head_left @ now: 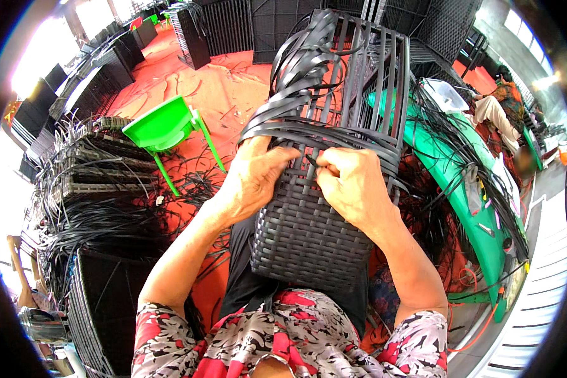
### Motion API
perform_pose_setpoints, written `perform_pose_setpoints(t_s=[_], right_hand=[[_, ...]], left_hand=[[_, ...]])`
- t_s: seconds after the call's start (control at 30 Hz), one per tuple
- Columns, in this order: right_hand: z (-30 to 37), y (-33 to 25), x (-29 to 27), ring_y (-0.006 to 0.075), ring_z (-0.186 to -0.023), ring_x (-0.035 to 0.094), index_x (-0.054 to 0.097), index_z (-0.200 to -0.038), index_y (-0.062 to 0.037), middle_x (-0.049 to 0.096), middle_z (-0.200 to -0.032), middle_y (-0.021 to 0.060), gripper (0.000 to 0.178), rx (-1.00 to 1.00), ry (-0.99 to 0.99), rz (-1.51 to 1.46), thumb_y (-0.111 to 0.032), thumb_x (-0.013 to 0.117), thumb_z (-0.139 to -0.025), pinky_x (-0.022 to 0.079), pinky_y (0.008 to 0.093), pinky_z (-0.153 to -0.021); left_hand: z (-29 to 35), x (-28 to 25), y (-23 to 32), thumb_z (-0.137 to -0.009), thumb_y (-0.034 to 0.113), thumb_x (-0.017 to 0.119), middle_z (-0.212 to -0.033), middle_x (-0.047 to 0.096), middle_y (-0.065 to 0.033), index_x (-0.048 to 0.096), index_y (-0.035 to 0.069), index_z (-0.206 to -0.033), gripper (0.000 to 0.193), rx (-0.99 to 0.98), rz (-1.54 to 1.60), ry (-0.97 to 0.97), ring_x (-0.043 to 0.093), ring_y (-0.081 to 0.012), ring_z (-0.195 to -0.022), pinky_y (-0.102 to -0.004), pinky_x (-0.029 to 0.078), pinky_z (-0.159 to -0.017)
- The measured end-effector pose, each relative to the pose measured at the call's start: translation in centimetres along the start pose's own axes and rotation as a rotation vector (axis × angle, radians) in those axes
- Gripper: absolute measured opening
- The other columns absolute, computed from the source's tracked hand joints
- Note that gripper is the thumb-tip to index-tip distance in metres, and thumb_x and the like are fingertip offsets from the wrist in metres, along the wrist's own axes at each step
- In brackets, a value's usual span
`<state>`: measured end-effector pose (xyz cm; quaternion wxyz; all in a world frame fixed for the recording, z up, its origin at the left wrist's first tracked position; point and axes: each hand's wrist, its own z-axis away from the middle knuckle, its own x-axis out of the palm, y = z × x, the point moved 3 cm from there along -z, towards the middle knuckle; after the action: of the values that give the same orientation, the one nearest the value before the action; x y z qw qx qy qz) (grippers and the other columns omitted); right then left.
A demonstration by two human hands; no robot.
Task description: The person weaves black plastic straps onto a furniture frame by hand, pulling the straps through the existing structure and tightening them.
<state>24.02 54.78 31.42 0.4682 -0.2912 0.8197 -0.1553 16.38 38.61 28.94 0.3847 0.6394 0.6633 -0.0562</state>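
Note:
A half-woven dark grey wicker panel (309, 233) on a metal frame (384, 82) rests on my lap and leans away from me. Loose grey plastic strips (302, 69) hang over the bare upper bars. My left hand (255, 176) presses on the woven edge at the panel's left side, fingers curled over a strip. My right hand (353, 186) pinches a grey strip at the top row of the weave, just right of the left hand. Both hands nearly touch at the weaving line.
A green plastic chair (164, 129) stands on the orange floor (214, 88) to the left. Stacks of woven panels with loose strips (94, 176) sit at far left. A green table (466, 189) with tools lies right. Another person (498, 107) sits at upper right.

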Motion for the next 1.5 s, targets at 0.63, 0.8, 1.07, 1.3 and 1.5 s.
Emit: perform_pose_setpoints(t_s=[0.63,0.8,1.07,1.3,1.5], right_hand=[[-0.2,-0.5,1.8,0.0338,-0.07,0.062,0.066,-0.085,0.0014,0.062,-0.077,0.0155,0.011,0.015,0.17,-0.117,-0.001,0.071,-0.075,0.05,0.0376,-0.064],[-0.1,-1.0,2.0,0.0077,-0.067,0.059,0.067,-0.108,0.0037,0.068,-0.101,0.0105,0.02,0.087,0.162,-0.442,0.002,0.064,-0.088,0.049,0.0225,-0.055],[-1.5,-1.3,2.4,0.0074,-0.061,0.057,0.068,-0.107,0.0034,0.064,-0.081,0.0038,0.022,0.167,-0.028,-0.39,0.001,0.068,-0.085,0.046,0.0209,-0.054],[-1.8,-3.9,1.7,0.0216,-0.066,0.065,0.066,-0.099,-0.0003,0.065,-0.08,0.0111,0.02,-0.309,-0.042,0.19,0.005,0.07,-0.08,0.052,0.0297,-0.06],[-2.4,-4.9,1.9,0.026,-0.064,0.061,0.066,-0.104,0.0011,0.056,-0.08,0.0095,0.028,-0.417,-0.288,0.474,0.003,0.069,-0.077,0.05,0.0347,-0.056]], left_hand=[[-1.1,0.1,-1.0,-0.079,0.004,0.065,-0.082,0.054,-0.0159,0.065,-0.001,-0.083,0.006,-0.129,0.132,-0.107,0.056,-0.0353,-0.083,-0.0441,0.043,-0.074],[-3.0,-3.2,-1.2,-0.088,0.01,0.064,-0.08,0.062,0.001,0.067,0.0,-0.084,0.011,-0.503,0.585,-0.273,0.053,-0.007,-0.077,-0.0265,0.044,-0.072],[1.2,-2.2,-2.3,-0.093,0.002,0.054,-0.088,0.068,-0.0045,0.067,-0.002,-0.104,0.017,-0.431,0.525,0.012,0.058,-0.008,-0.081,-0.0281,0.05,-0.076],[5.0,2.1,-3.2,-0.085,-0.004,0.061,-0.091,0.068,-0.0109,0.067,-0.003,-0.097,0.014,-0.559,0.658,0.251,0.064,-0.0182,-0.088,-0.0315,0.05,-0.083],[4.5,2.9,-4.3,-0.084,-0.001,0.065,-0.088,0.067,-0.0051,0.069,-0.003,-0.094,0.011,-0.638,1.001,0.251,0.059,-0.0121,-0.085,-0.0278,0.048,-0.078]])
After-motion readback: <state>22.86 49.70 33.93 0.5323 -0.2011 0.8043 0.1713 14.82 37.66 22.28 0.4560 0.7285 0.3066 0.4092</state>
